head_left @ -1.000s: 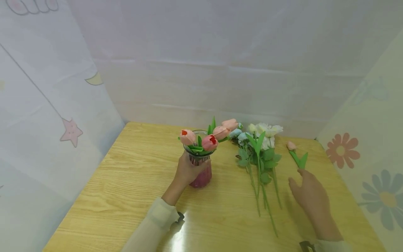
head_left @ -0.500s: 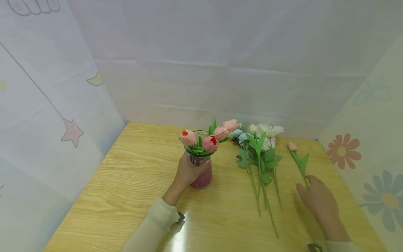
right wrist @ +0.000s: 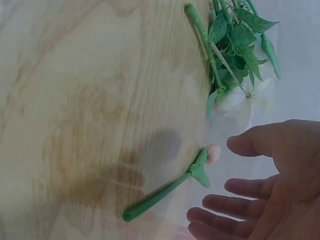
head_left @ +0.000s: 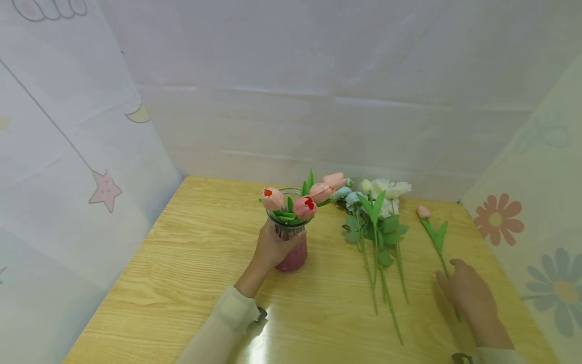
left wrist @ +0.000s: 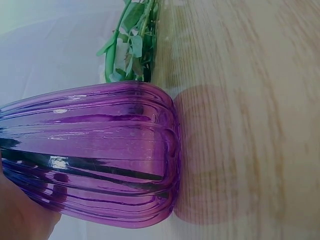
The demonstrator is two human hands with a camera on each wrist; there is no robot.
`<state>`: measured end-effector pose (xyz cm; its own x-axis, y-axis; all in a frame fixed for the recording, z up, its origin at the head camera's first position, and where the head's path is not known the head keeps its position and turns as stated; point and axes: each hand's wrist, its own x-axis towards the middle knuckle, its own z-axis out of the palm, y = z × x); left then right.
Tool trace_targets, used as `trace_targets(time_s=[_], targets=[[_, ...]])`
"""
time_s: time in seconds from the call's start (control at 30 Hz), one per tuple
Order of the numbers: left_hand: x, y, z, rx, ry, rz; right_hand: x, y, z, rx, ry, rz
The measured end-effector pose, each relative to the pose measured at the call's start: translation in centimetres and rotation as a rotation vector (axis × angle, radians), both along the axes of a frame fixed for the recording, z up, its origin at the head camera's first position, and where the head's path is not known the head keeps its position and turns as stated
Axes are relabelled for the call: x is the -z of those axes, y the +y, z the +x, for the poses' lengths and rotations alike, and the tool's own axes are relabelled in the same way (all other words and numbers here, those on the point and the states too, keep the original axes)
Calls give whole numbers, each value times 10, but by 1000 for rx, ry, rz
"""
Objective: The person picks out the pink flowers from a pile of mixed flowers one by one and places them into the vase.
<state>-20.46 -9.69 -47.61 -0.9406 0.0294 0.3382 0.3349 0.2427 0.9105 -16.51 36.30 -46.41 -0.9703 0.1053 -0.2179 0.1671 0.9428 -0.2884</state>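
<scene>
A ribbed purple-pink glass vase [head_left: 293, 257] stands upright on the table, with several pink tulips [head_left: 305, 207] leaning out of its mouth. My left hand [head_left: 273, 247] grips the vase from its left side, just below the rim; in the left wrist view dark stems show through the glass [left wrist: 100, 150]. On the right lies a single pink tulip [head_left: 440, 239], its bloom pointing toward the back. Over its stem hovers my right hand [head_left: 470, 293], fingers spread and apart from the flower, as the right wrist view shows.
Between vase and single tulip, white flowers [head_left: 388, 189], blue flowers [head_left: 353, 199] and a green-leaved stem [head_left: 375, 215] lie in a loose pile, stems toward the front. A pale cloth wall [head_left: 291, 126] borders the wooden table [head_left: 191, 253] at the back and sides.
My right hand has moved back toward the front and slightly right along the single tulip's stem, uncovering more of it. The left hand and the vase have stayed put.
</scene>
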Motion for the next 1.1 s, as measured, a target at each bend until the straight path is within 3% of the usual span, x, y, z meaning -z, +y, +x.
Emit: trace_targets(time_s=[0.23, 1.1], targets=[[-1, 0, 1, -1, -7, -2, 5, 7, -3, 31, -58, -2], [1, 0, 0, 0, 31, -5, 16, 18, -6, -17, -130, 30]])
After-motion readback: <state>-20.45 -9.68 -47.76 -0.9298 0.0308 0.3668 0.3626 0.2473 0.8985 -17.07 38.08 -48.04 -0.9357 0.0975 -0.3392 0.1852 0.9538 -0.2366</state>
